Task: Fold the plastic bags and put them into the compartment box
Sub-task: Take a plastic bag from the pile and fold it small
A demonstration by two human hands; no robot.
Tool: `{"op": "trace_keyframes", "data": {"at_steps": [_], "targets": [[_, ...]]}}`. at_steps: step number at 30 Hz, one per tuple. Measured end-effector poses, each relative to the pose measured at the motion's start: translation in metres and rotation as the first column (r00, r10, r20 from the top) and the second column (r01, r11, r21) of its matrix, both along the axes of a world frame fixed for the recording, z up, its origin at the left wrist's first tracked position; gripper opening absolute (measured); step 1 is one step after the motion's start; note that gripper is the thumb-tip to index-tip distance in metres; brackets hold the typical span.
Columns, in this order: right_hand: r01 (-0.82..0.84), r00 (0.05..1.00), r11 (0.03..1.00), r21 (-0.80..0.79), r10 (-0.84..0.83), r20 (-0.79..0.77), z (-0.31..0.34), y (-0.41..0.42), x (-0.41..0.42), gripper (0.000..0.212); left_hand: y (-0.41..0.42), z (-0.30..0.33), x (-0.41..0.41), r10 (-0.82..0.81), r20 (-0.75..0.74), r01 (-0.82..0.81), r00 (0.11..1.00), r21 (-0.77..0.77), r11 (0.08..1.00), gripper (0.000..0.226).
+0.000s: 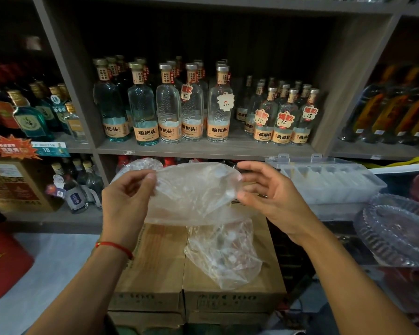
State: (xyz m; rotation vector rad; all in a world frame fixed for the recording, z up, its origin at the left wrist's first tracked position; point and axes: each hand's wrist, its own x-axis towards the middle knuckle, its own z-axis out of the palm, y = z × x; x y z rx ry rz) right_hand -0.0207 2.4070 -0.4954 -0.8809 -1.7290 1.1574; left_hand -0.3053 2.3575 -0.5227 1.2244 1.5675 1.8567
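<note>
A clear plastic bag [191, 192] is stretched in the air between my hands, above two cardboard boxes. My left hand [128, 201] pinches its upper left edge between thumb and fingers. My right hand [271, 197] holds the bag's right edge, thumb below and fingers above. A second crumpled clear bag [225, 257] lies on the cardboard boxes [155, 267] beneath. The clear compartment box [329, 180], lid open, stands to the right at shelf height, with several rolled bags in its slots.
A shelf [203, 148] of glass liquor bottles [167, 107] faces me just behind the bag. Stacked clear plastic trays [397, 228] sit at the right. A red box [5, 257] stands on the floor at the left.
</note>
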Motion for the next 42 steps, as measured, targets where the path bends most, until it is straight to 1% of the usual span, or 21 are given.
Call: {"op": "trace_keyframes", "data": {"at_steps": [2,3,5,9,13,15,17,19,22,24,27,31,34,36,38,39,40,42], "targets": [[-0.039,0.999,0.999,-0.012,0.039,-0.001,0.000,-0.002,-0.001,0.062,0.001,-0.003,-0.002,-0.001,0.024,0.002,1.000,-0.009,1.000,0.008],[-0.043,0.999,0.999,-0.004,0.043,0.018,-0.001,-0.002,-0.003,0.062,0.002,-0.004,-0.003,-0.005,0.036,0.005,0.999,-0.014,1.000,0.007],[-0.007,0.999,1.000,0.018,0.006,0.052,-0.005,-0.001,-0.007,0.055,0.003,-0.005,-0.004,-0.013,0.045,0.014,0.999,-0.027,1.000,0.005],[0.113,0.992,0.993,0.036,-0.115,0.057,-0.006,0.002,-0.009,0.039,0.005,-0.006,-0.006,-0.006,0.046,0.007,0.999,-0.029,1.000,0.004],[0.191,0.974,0.978,0.087,-0.200,0.102,-0.004,0.008,0.004,0.029,0.005,-0.005,-0.011,0.016,0.128,-0.013,0.992,-0.022,1.000,0.004],[0.219,0.973,0.974,0.062,-0.223,0.061,-0.002,0.011,0.010,0.024,0.005,-0.004,-0.013,0.012,0.168,-0.007,0.986,-0.027,1.000,0.005],[0.223,0.975,0.975,0.006,-0.223,-0.009,-0.001,0.012,0.013,0.020,0.005,-0.004,-0.013,0.000,0.229,0.008,0.973,-0.034,0.999,0.003],[0.225,0.973,0.974,-0.017,-0.226,-0.044,-0.001,0.013,0.016,0.017,0.006,-0.003,-0.013,-0.017,0.298,0.033,0.955,-0.049,0.998,0.005],[0.260,0.965,0.966,0.014,-0.259,-0.031,-0.001,0.014,0.019,0.019,0.007,-0.003,-0.014,-0.060,0.422,0.093,0.904,-0.059,0.994,0.011],[0.295,0.956,0.955,0.042,-0.294,-0.017,-0.001,0.014,0.021,0.022,0.006,-0.002,-0.014,-0.081,0.475,0.120,0.876,-0.052,0.991,0.012],[0.317,0.948,0.947,0.058,-0.316,-0.018,0.000,0.016,0.025,0.025,0.006,-0.001,-0.015,-0.088,0.486,0.136,0.869,-0.065,0.989,0.018],[0.355,0.934,0.930,0.091,-0.356,0.001,0.000,0.017,0.028,0.024,0.005,0.002,-0.015,-0.089,0.528,0.150,0.844,-0.074,0.986,0.035],[0.367,0.930,0.929,0.047,-0.368,-0.005,0.000,0.018,0.030,0.022,0.004,0.002,-0.015,-0.106,0.569,0.171,0.815,-0.061,0.983,0.028],[0.370,0.929,0.929,0.005,-0.370,-0.014,-0.001,0.019,0.031,0.022,0.004,0.002,-0.017,-0.147,0.578,0.212,0.803,-0.046,0.976,0.022],[0.382,0.923,0.923,-0.035,-0.384,-0.033,-0.002,0.020,0.033,0.022,0.004,0.002,-0.018,-0.183,0.580,0.247,0.793,-0.032,0.968,0.020],[0.395,0.917,0.918,-0.042,-0.397,-0.033,-0.002,0.021,0.033,0.022,0.004,0.002,-0.018,-0.183,0.561,0.243,0.807,-0.033,0.970,0.020],[0.410,0.911,0.911,-0.038,-0.411,-0.027,-0.002,0.022,0.034,0.022,0.004,0.002,-0.017,-0.157,0.502,0.209,0.850,-0.048,0.977,0.021],[0.435,0.901,0.901,-0.005,-0.435,-0.012,-0.002,0.023,0.035,0.023,0.001,0.001,-0.016,-0.066,0.277,0.090,0.958,-0.076,0.993,0.022]]}}
